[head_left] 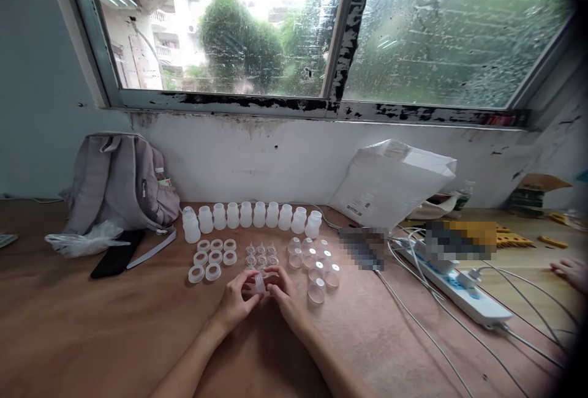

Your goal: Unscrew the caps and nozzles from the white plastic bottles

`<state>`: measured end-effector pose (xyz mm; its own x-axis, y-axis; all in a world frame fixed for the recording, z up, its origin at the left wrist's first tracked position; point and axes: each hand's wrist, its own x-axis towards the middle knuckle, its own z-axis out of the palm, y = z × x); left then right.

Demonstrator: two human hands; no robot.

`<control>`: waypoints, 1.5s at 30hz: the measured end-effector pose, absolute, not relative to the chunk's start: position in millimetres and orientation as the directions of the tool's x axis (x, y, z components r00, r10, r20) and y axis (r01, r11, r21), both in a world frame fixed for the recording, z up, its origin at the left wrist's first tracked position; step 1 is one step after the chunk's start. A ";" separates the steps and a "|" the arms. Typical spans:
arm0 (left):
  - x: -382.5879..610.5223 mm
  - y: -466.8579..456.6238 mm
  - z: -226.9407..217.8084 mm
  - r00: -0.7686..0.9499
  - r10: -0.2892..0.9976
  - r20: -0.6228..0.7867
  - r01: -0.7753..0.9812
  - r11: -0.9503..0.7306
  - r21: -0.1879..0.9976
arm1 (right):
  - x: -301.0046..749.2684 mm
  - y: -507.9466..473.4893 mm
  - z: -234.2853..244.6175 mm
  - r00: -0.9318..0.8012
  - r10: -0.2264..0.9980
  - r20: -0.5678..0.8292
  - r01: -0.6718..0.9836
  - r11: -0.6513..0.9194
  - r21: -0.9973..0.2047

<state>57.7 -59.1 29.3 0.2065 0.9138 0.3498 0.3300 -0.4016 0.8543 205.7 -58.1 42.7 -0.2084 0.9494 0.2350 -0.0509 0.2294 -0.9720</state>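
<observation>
Between my two hands is a small ridged bottle ring (260, 283), whitish and turned on its side. My left hand (235, 299) pinches it from the left, and my right hand (283, 295) has its fingers closed on the other side. Whether a nipple sits inside the ring, I cannot tell. Just beyond my fingers, clear silicone nipples (261, 250) stand in short rows, the nearest partly hidden. White bottle rings (215, 256) lie to their left. Clear dome caps (316, 291) are grouped on the right. Behind them all, frosted baby bottles (246, 215) form a line.
A grey backpack (110, 180), a crumpled plastic bag (87, 239) and a black flat item (118, 254) lie left. On the right are a white bag (395, 183), a blurred dark device (365, 248), and a power strip (482, 309) with cables. Another person's hand (569, 272) shows far right.
</observation>
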 end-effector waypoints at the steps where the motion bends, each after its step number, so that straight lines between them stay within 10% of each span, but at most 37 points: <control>1: 57.8 -60.0 30.4 0.217 0.911 0.351 0.324 -0.406 0.854 | 205.6 -57.5 42.2 -0.210 0.952 0.224 -0.075 0.213 -0.974; 21: 58.9 -62.4 36.3 0.222 0.854 0.471 0.405 -0.520 0.752 | 207.4 -44.1 26.2 -0.159 0.980 0.121 -0.015 0.121 -0.993; 45: 65.6 -66.7 37.7 0.075 0.958 0.276 0.366 -0.284 0.886 | 200.1 -53.4 30.4 -0.137 0.977 0.162 0.004 0.164 -0.986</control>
